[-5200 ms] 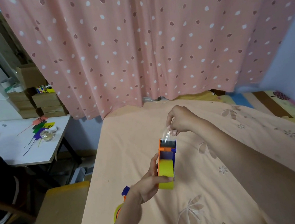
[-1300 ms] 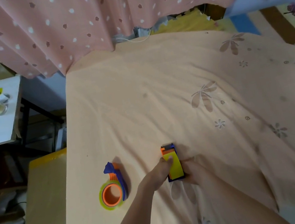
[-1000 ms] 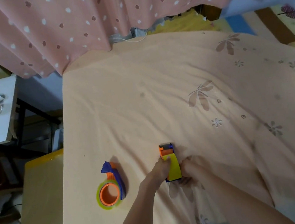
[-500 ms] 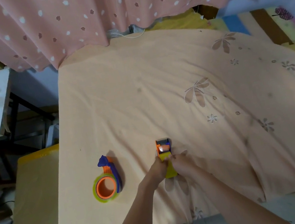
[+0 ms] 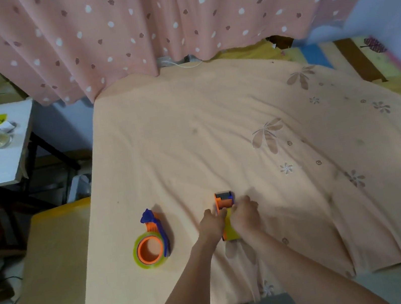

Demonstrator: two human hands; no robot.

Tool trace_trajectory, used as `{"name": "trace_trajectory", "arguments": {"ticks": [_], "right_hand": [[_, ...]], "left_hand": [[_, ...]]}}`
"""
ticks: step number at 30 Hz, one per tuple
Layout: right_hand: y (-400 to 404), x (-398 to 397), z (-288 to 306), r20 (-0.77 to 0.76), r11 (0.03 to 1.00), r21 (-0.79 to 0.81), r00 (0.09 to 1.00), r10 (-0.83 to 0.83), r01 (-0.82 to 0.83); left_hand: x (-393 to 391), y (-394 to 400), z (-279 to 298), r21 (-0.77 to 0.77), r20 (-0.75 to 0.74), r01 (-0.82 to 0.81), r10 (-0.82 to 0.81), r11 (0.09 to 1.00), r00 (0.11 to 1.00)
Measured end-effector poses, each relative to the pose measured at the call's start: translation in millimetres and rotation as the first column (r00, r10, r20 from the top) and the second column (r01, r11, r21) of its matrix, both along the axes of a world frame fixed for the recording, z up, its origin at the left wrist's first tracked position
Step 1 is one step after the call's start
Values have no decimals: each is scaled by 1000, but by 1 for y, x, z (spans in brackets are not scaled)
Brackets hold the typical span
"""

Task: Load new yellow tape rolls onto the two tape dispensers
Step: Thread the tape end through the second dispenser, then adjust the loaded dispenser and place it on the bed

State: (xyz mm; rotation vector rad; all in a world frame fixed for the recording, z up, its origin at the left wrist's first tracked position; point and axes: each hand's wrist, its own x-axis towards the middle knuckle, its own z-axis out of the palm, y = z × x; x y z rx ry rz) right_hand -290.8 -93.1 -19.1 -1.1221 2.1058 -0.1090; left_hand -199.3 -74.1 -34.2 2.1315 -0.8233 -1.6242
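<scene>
head | both hands, left (image 5: 212, 222) and right (image 5: 244, 214), grip dispenser (image 5: 224, 202) on sheet (image 5: 215, 122), fingers curled round its yellow roll (image 5: 230, 229) | second dispenser (image 5: 153, 242), roll loaded, lies just left

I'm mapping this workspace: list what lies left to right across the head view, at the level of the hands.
Yellow-wrapped bench → orange-and-blue tape dispenser lying flat with a yellow roll → left hand → upright orange dispenser with yellow tape → right hand.
</scene>
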Motion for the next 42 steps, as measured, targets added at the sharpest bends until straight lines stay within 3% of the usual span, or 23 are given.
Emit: {"name": "trace_trajectory", "arguments": {"ticks": [3,6,10,15,22,28,33,35,37,39,42], "right_hand": [[4,25,20,-43,975,-221,999,2,-11],[7,58,26,50,945,-312,992,117,-96],[12,102,19,161,951,-229,956,245,-206],[23,145,2,202,899,-29,879,433,-436],[36,172,-22,171,799,151,811,559,-582],[43,178,-28,28,783,130,792,610,-608],[38,177,-18,-19,843,113,847,531,-526],[33,171,-11,70,892,88,896,439,-444],[27,162,-1,276,944,52,913,300,-326],[19,152,14,475,956,30,846,244,-292],[2,133,41,615,936,-4,737,279,-352]], "left_hand": [[41,3,21,-170,210,-138,172,976,962],[89,18,32,-236,293,-316,377,919,879],[132,42,32,-157,386,-458,481,875,787],[169,65,15,-29,393,-467,440,884,808],[196,78,-6,203,63,-496,495,844,867],[205,79,-6,202,-38,-529,546,824,837],[206,79,7,211,-115,-500,529,840,841],[211,76,17,196,-163,-471,503,860,849],[215,74,27,136,-272,-428,449,893,851],[218,70,35,68,-422,-348,343,935,839],[209,60,56,-20,-572,-189,144,982,807]]}}
